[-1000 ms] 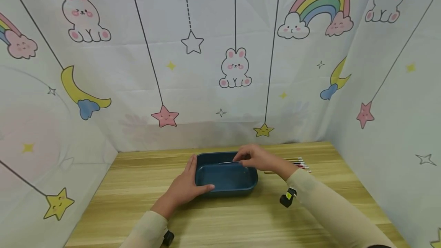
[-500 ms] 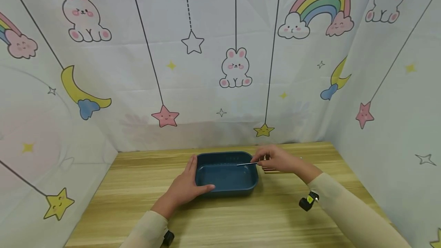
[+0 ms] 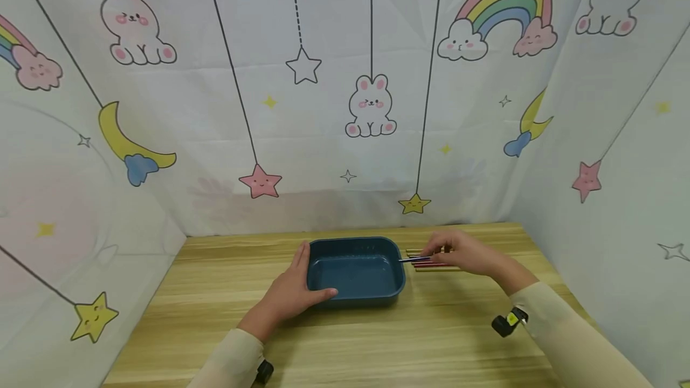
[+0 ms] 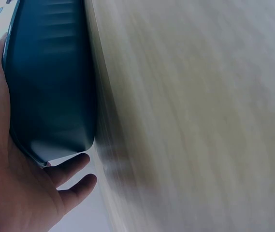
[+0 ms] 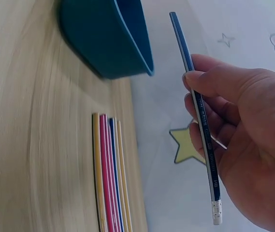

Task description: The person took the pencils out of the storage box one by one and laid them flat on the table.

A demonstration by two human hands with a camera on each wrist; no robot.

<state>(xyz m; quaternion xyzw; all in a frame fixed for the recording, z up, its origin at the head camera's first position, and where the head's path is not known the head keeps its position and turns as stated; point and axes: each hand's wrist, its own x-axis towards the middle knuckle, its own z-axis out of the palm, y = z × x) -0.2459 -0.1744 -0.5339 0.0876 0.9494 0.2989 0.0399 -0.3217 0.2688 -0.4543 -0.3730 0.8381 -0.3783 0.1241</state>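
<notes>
A dark blue rectangular box (image 3: 356, 277) with raised walls stands on the wooden table. My left hand (image 3: 288, 292) rests against its left end, fingers along the left wall and thumb stretched along the front rim. Seen from the left wrist, the hand (image 4: 16, 164) lies at the box wall (image 4: 52, 87) with two fingers loose beyond its corner. To the right of the box, my right hand (image 3: 466, 253) pinches a dark striped pencil (image 5: 200, 113) between thumb and fingers. Its white eraser end (image 5: 217, 212) points toward the palm side; the other end looks flat and unsharpened.
Several loose pencils (image 5: 110, 169), yellow, red and blue, lie side by side on the table (image 3: 345, 346) right of the box, partly under my right hand. A white printed curtain (image 3: 215, 106) with rabbits and stars encloses the table's back and sides.
My right hand has moved right, carrying the pencil from over the box's interior out past its right rim to above the loose pencils. My left hand has stayed at the box.
</notes>
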